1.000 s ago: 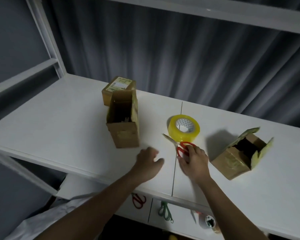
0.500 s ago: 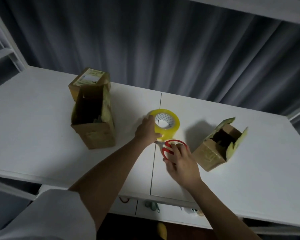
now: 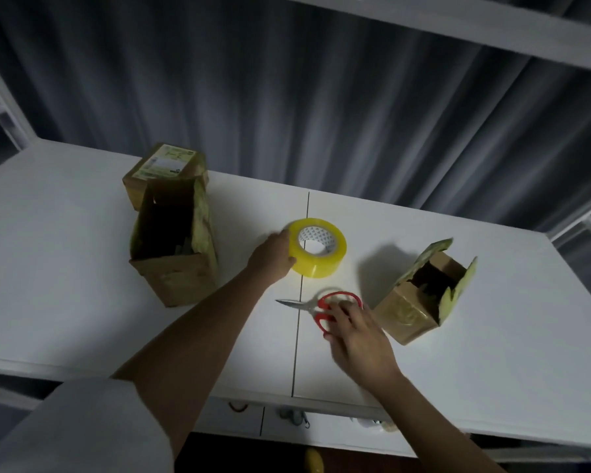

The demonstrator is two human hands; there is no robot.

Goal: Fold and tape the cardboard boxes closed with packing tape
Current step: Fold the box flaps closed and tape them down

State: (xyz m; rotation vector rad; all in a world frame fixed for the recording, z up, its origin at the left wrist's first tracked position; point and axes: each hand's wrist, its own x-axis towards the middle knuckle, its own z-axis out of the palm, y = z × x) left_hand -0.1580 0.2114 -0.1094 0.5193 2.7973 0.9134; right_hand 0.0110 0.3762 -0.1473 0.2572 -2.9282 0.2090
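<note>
On the white counter the left hand is curled round the left side of a roll of yellow packing tape, which lies flat with its white core facing up, just right of the seam that splits the counter top. The fingers wrap the roll's outer wall; the thumb side is hidden behind the hand.

The right hand rests over the red handles of a pair of scissors, its fingers bent onto the loops. Whether any finger passes through a loop cannot be told. The scissors lie flat on the counter, blades together and pointing left across the seam, just in front of the tape roll.

3 cardboard boxes are on the counter. A tall box stands upright to the left of the tape with its top flaps raised and its dark inside showing. Directly behind it, touching or nearly so, sits a smaller closed box with a printed label on top. To the right of the scissors, a third box sits tilted toward the right, its flaps standing open; glossy tape shows on its near face.

A grey pleated curtain hangs behind the counter, and a white shelf beam crosses overhead. A light sleeve covers the left upper arm.
</note>
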